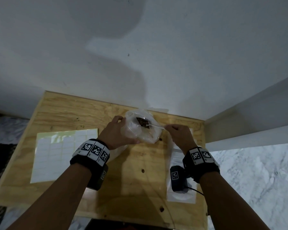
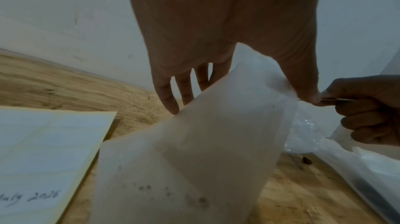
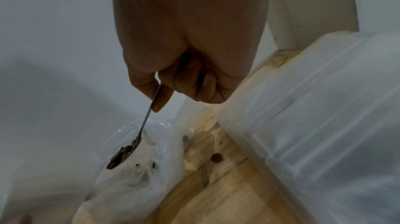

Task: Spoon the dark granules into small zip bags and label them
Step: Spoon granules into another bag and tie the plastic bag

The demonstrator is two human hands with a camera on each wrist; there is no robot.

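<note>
My left hand (image 1: 119,130) (image 2: 216,39) holds a frosted small zip bag (image 1: 136,130) (image 2: 205,142) up by its top, thumb on one side and fingers on the other. A few dark granules lie in its bottom. My right hand (image 1: 177,131) (image 3: 173,82) pinches the thin handle of a metal spoon (image 1: 155,126) (image 3: 147,118). Its bowl, heaped with dark granules (image 1: 143,124) (image 3: 121,155), hangs over a crinkled clear bag (image 3: 134,176) (image 2: 309,130) next to the zip bag's mouth.
A sheet of white labels (image 1: 61,151) (image 2: 43,159) lies left on the wooden table (image 1: 136,176), one bearing handwriting. A stack of empty zip bags (image 1: 181,193) (image 3: 314,125) lies right. Stray granules (image 3: 216,157) (image 2: 307,160) dot the wood. A white wall rises behind.
</note>
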